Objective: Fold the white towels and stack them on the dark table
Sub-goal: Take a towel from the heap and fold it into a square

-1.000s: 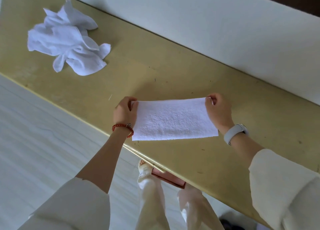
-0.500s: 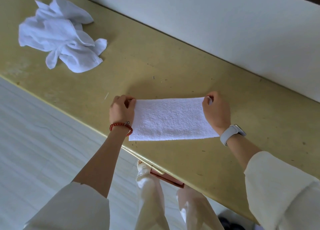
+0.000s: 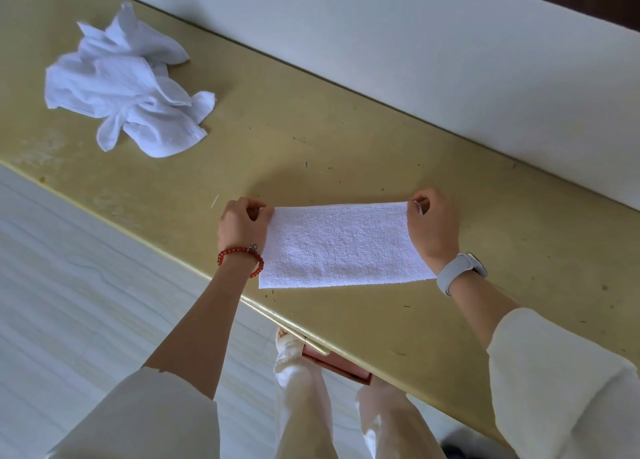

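Note:
A white towel (image 3: pixel 341 244), folded into a long strip, lies flat near the front edge of the yellow-green table (image 3: pixel 346 140). My left hand (image 3: pixel 242 225) pinches the strip's far left corner. My right hand (image 3: pixel 433 228) pinches its far right corner. A crumpled heap of white towels (image 3: pixel 128 88) lies at the table's far left, well apart from both hands.
A white wall (image 3: pixel 381 43) runs along the table's back edge. The table's front edge slants from upper left to lower right, with pale floor (image 3: pixel 86 303) beyond it. My legs and a reddish drawer front (image 3: pixel 339 367) show under the edge.
Both hands keep their pinch on the far corners of the strip. The towel stays flat in the same place on the table; only the view shifted slightly.

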Demonstrator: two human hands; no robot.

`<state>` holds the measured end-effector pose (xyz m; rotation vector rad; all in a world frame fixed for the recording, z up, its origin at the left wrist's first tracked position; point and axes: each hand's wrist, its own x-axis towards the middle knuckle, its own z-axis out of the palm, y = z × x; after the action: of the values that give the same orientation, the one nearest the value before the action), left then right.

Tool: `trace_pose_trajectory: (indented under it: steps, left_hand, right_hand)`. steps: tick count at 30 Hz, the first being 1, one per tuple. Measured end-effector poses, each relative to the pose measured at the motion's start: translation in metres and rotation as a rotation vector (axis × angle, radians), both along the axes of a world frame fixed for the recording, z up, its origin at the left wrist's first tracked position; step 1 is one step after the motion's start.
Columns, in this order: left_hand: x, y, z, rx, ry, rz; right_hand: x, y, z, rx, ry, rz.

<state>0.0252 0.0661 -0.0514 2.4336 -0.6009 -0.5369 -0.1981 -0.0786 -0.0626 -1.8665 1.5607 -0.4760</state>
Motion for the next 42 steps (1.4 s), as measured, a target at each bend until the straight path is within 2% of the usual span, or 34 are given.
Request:
trace_pose_trajectory:
  steps: [2, 4, 6, 8, 11, 14, 18, 22, 25, 28, 30, 33, 36, 39, 42]
  left_hand:
    - [-0.003, 0.000, 0.005, -0.039, 0.000, 0.043]
    - [-0.012, 0.004, 0.011, -0.095, -0.137, 0.026]
    - [-0.024, 0.009, 0.010, -0.176, -0.397, -0.146]
    - [-0.040, 0.012, 0.002, -0.167, -0.574, -0.337]
    - [-0.068, 0.016, -0.015, 0.019, -0.626, -0.534]
    - [-0.078, 0.021, -0.030, 0.187, -0.607, -0.554]
    - [-0.074, 0.022, -0.038, 0.239, -0.583, -0.526]
    - [-0.063, 0.020, -0.035, 0.222, -0.582, -0.582]
    - [-0.040, 0.015, -0.033, 0.255, -0.670, -0.667]
    - [-0.013, 0.010, -0.029, 0.287, -0.810, -0.650]
    - [-0.004, 0.009, -0.020, 0.257, -0.831, -0.556]
    - [-0.012, 0.011, -0.007, 0.124, -0.821, -0.404]
    - [-0.044, 0.029, -0.003, -0.097, -0.845, -0.354]
    - [-0.086, 0.059, -0.006, -0.297, -0.753, -0.415]
    - [-0.114, 0.088, -0.015, -0.340, -0.668, -0.543]
  right_hand:
    - [0.000, 0.002, 0.008, 0.019, 0.021, -0.035]
    - [0.000, 0.010, 0.019, -0.147, 0.156, 0.045]
    - [0.006, 0.025, 0.027, -0.379, 0.300, 0.269]
    - [0.012, 0.041, 0.023, -0.449, 0.395, 0.509]
    - [0.012, 0.056, 0.006, -0.422, 0.522, 0.694]
    - [0.004, 0.053, -0.002, -0.369, 0.626, 0.659]
    - [-0.006, 0.043, -0.005, -0.205, 0.681, 0.594]
    - [-0.007, 0.044, -0.004, -0.179, 0.668, 0.592]
    - [-0.013, 0.046, 0.005, -0.297, 0.632, 0.585]
    - [-0.027, 0.053, 0.013, -0.469, 0.468, 0.651]
    - [-0.035, 0.063, 0.016, -0.476, 0.334, 0.775]
    - [-0.044, 0.071, 0.014, -0.373, 0.247, 0.979]
    - [-0.046, 0.067, 0.013, -0.326, 0.218, 1.007]
    - [-0.048, 0.065, 0.011, -0.421, 0.189, 1.076]
    - [-0.048, 0.063, 0.008, -0.448, 0.146, 1.155]
